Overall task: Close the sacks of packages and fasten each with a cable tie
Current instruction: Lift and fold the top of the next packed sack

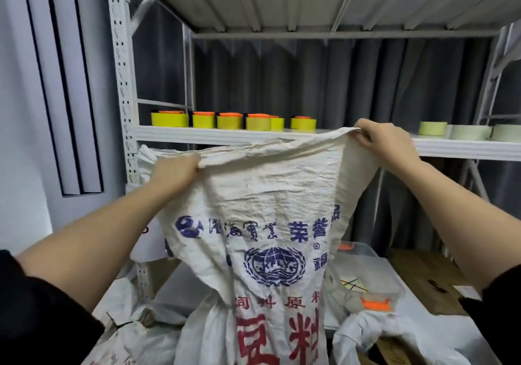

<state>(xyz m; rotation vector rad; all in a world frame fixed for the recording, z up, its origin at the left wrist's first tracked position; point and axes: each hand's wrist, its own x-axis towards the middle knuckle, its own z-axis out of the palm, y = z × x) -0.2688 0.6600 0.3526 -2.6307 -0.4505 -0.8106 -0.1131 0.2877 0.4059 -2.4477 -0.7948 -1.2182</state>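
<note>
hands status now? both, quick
Left hand: closed, gripping the left side of the sack rim.
Right hand: closed, pinching the rim's right corner, held higher.

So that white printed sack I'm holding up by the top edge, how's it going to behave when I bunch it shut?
The sack looks floppy: its cloth is creased and sags between the left hand and right hand. The upper part hangs flat and narrows lower down, so it should gather easily. Its woven-looking surface may be slightly slippery, so grip firmly.
</note>
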